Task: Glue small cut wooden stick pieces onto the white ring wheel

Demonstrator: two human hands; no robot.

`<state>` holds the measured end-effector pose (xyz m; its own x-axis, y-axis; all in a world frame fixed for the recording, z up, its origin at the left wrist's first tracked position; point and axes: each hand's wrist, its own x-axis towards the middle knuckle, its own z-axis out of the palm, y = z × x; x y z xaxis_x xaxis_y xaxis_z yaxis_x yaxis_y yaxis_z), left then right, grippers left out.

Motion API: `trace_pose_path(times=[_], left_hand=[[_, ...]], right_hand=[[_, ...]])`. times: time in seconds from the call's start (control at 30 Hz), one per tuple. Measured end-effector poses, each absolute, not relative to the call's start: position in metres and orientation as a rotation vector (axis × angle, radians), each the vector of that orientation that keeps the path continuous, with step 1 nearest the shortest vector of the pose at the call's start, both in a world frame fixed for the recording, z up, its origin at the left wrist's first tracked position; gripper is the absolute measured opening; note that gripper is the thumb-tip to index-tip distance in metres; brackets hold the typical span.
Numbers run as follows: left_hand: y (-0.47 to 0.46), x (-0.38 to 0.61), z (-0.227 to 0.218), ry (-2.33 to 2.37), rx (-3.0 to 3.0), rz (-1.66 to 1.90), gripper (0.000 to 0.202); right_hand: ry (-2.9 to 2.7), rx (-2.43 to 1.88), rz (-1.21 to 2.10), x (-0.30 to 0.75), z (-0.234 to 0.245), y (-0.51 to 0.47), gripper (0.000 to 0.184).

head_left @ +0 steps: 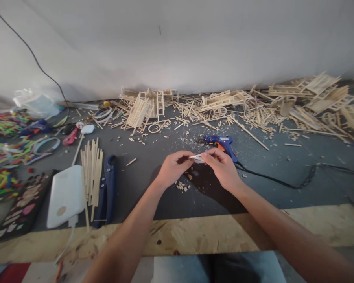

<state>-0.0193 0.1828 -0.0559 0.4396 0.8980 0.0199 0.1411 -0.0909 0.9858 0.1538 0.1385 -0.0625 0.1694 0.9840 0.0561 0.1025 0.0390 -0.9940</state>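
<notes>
Between the fingertips of both hands is a small pale curved piece point(198, 158) with a wooden bit along its upper edge; its full shape is partly hidden. My left hand point(177, 167) pinches its left end, and my right hand point(221, 167) pinches the right end. Just behind my right hand, a blue glue gun point(221, 142) with an orange trigger lies on its side. Short cut stick pieces point(182, 186) are scattered on the dark tabletop below my hands.
Left of my arms lie a blue cutter point(107, 192), a bundle of wooden sticks point(91, 169), a white power bank point(66, 196) and a dark patterned case point(25, 204). Stick-built models point(140, 110) and loose sticks line the wall. A black cord point(280, 182) runs right.
</notes>
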Motion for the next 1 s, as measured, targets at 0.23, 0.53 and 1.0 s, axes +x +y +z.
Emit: trace_pose_path(times=[0.23,0.53,1.0], left_hand=[[0.1828,-0.0189,-0.0558,0.962,1.501,0.834,0.017],[0.1832,-0.0194,-0.0580,0.985,1.440,0.844,0.020],[0.1790,-0.0174,-0.0498,0.929,1.346,0.846,0.021]], right_hand=[[-1.126,-1.266,1.043,0.1514,-0.0597,0.1396,0.029],[-1.161,-1.249,1.086,0.1487,-0.0590,0.1379,0.021],[-1.282,-1.313,1.021,0.1488,-0.0609,0.1373,0.020]])
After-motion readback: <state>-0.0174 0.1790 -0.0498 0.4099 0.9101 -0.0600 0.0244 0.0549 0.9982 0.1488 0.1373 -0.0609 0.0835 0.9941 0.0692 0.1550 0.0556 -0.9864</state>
